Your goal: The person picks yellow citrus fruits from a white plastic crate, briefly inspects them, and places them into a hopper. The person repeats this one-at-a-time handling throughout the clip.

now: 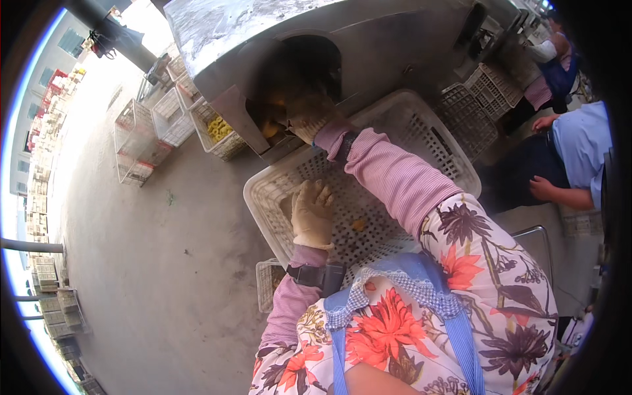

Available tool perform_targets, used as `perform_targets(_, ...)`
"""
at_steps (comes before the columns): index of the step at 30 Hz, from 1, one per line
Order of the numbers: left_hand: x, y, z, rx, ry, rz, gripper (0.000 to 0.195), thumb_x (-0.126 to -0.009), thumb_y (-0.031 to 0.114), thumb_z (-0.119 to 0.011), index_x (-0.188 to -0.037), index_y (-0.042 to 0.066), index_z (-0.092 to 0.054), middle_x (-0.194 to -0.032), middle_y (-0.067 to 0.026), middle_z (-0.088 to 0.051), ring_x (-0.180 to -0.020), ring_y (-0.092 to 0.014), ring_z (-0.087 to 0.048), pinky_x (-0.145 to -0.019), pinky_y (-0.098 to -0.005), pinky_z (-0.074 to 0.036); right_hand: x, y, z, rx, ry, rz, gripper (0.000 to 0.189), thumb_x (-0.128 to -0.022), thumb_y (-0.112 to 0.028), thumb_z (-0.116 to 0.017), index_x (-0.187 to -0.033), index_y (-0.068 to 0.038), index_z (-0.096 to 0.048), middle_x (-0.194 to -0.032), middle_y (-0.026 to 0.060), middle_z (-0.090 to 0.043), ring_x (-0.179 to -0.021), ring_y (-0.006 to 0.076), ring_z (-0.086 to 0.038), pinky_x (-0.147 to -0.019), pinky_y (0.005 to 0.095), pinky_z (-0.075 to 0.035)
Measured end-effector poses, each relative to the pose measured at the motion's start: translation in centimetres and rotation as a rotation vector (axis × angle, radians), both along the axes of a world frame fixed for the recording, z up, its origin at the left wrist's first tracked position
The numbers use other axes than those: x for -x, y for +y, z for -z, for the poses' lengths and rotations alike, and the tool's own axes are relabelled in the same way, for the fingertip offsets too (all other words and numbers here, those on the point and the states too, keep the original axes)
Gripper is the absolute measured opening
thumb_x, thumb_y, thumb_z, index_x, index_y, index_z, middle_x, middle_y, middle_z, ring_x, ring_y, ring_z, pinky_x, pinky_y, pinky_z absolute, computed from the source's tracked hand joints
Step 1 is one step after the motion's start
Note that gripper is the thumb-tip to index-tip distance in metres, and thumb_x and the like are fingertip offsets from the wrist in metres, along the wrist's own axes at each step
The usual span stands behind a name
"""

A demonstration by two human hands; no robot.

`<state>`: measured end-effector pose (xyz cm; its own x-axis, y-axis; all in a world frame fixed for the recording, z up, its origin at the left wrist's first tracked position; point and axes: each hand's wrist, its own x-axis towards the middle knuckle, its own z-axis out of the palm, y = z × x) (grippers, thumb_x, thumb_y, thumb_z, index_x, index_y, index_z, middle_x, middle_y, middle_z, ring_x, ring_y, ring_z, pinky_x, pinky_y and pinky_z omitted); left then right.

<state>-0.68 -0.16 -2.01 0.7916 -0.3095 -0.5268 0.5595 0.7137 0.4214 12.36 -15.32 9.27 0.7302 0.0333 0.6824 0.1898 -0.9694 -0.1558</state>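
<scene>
My left hand (313, 213), in a pale work glove, is over the left part of a large white perforated plastic crate (256, 190); its fingers are curled, and whether anything is in them cannot be told. Gloved too, my right hand (308, 116) reaches into the dark round opening of a metal machine (380, 54) behind the crate. Its fingers are in shadow beside orange-yellow pieces (270, 129) at the machine's chute. One small orange-yellow piece (358, 225) lies on the crate's floor.
A crate of yellow rings (218, 129) stands left of the machine, near empty white crates (173, 116). More crates (493, 91) are at the right, by a seated person in a light blue shirt (580, 143). Another person (558, 64) is beyond. A metal stool frame (545, 242) stands at my right.
</scene>
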Motion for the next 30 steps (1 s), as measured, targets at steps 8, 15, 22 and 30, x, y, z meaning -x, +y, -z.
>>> perform_targets(8, 2.9, -7.2, 9.8, -0.782, -0.433, 1.178, 0.053, -0.093, 0.031, -0.065, -0.137, 0.005, -0.051, -0.115, -0.0173, -0.065, -0.099, -0.034, -0.067, -0.091, -0.0458, -0.054, 9.5, -12.1, 3.5, -0.623, 0.814, -0.392, 0.060, -0.100, -0.037, -0.061, -0.149, -0.008, -0.046, -0.126, 0.0184, -0.067, -0.111, 0.0323, -0.067, -0.098, 0.0417, -0.053)
perform_targets(15, 8.7, -15.8, 15.2, -1.236, -1.389, 1.507, 0.085, -0.080, 0.034, -0.070, -0.153, 0.011, -0.035, -0.152, -0.0208, -0.038, -0.136, -0.038, -0.044, -0.106, -0.0472, -0.047, 21.7, -20.2, 19.3, 0.312, 1.776, -0.014, 0.076, -0.080, -0.047, -0.077, -0.143, -0.011, -0.055, -0.132, 0.0136, -0.066, -0.118, 0.0326, -0.065, -0.100, 0.0418, -0.053)
perform_targets(22, 8.9, -22.3, 17.4, -1.321, -1.126, 1.546, 0.100, -0.077, 0.056, -0.074, -0.158, 0.017, -0.030, -0.155, -0.0182, -0.038, -0.137, -0.038, -0.046, -0.106, -0.0481, -0.047, 22.5, -19.8, 24.3, 0.082, 2.001, 0.238, 0.060, -0.084, -0.042, -0.070, -0.137, -0.015, -0.064, -0.139, 0.0100, -0.064, -0.129, 0.0304, -0.059, -0.104, 0.0433, -0.050)
perform_targets(30, 6.8, -22.9, 16.9, -1.179, -1.194, 1.730, 0.083, -0.081, 0.053, -0.073, -0.151, 0.020, -0.043, -0.144, -0.0149, -0.052, -0.128, -0.036, -0.056, -0.100, -0.0488, -0.051, 21.5, -22.1, 23.7, -0.057, 2.116, 0.191, 0.076, -0.075, -0.059, -0.072, -0.135, -0.013, -0.064, -0.133, 0.0120, -0.067, -0.124, 0.0309, -0.062, -0.105, 0.0396, -0.048)
